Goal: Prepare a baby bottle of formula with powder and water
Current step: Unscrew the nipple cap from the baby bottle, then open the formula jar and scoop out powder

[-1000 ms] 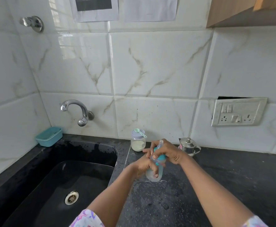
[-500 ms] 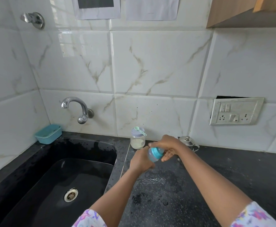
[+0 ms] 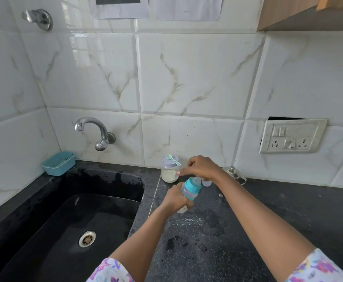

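Left hand (image 3: 176,199) clamped on tilted bottle (image 3: 189,190); right hand (image 3: 202,167) pinched above it, contents unclear. Jar (image 3: 169,171), kettle (image 3: 234,174) behind on desk (image 3: 268,210).

Open black counter (image 3: 268,220) right of the arms; powder jar (image 3: 169,171), kettle (image 3: 234,174) crowding the back wall.

The sink (image 3: 69,210) is set into the left of the surface (image 3: 258,210), with the tap (image 3: 93,129) on the wall behind it and a tub (image 3: 58,163) at its back left corner. The jar (image 3: 169,171), a scoop (image 3: 172,159) laid on its lid, and the kettle (image 3: 234,174) are placed against the wall, right of the sink. The bottle (image 3: 190,190) is held before the jar, above the surface.
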Action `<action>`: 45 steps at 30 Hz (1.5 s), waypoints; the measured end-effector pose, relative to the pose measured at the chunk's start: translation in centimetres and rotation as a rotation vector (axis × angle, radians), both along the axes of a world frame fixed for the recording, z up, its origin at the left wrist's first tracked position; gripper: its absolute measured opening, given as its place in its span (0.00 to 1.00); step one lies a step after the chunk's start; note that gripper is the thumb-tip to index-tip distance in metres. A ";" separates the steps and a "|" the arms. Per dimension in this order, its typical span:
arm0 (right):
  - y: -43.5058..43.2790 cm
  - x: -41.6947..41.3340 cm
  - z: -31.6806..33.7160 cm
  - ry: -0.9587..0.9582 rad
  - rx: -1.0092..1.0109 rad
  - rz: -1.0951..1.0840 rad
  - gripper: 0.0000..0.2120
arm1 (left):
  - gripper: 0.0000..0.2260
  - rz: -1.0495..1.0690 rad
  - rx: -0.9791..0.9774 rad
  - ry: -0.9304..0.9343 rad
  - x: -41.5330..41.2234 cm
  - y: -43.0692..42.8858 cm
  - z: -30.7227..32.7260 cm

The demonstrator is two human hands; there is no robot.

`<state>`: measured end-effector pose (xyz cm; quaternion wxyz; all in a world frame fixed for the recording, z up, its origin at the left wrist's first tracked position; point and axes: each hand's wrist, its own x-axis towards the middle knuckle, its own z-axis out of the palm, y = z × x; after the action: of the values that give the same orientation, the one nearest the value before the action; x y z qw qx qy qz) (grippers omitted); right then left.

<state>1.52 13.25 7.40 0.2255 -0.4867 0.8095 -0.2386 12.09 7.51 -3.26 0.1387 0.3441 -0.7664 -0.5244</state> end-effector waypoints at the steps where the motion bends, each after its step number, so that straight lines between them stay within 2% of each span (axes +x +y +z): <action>1: -0.1 0.0 -0.2 0.078 0.051 -0.062 0.22 | 0.19 0.005 -0.003 0.010 -0.1 0.0 -0.1; 3: 0.0 0.2 -0.5 0.126 0.212 -0.121 0.26 | 0.19 0.025 0.011 0.033 -0.2 0.1 -0.3; 5: 0.2 0.2 -0.7 0.059 0.296 -0.101 0.24 | 0.19 0.024 0.023 0.034 -0.3 0.2 -0.5; 10: 1.1 -0.3 -0.4 0.019 0.172 0.049 0.17 | 0.20 0.052 0.030 0.014 -0.9 0.5 -1.8; 13: 1.8 -1.3 -0.8 -0.052 0.030 -0.014 0.20 | 0.27 0.050 0.055 0.015 -1.5 0.7 -3.1; 16: 2.4 -2.9 -2.5 -0.095 -0.012 -0.092 0.20 | 0.35 0.056 0.100 0.008 -2.0 1.0 -5.2; 22: 3.7 -5.3 -9.6 0.046 0.131 -0.162 0.28 | 0.31 0.103 0.211 0.140 -1.8 2.3 -7.8; 31: 4.6 -5.9 -15.8 0.123 0.311 -0.190 0.26 | 0.29 0.096 0.145 0.040 -1.8 1.6 -10.2; 35: 4.7 -5.8 -16.8 0.154 0.356 -0.191 0.28 | 0.28 0.082 0.152 0.018 -1.5 1.2 -10.3; 41: 4.8 -5.6 -16.5 0.147 0.421 -0.172 0.31 | 0.39 -0.035 0.199 -0.038 -0.5 0.1 -9.4; 45: 3.2 -6.3 -14.0 0.065 0.403 -0.143 0.28 | 0.36 0.020 0.160 -0.007 0.4 -2.1 -8.3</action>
<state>-4.79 16.50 -6.64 0.2744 -0.3805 0.8802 -0.0718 12.50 5.41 -11.59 0.1132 0.3635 -0.7190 -0.5815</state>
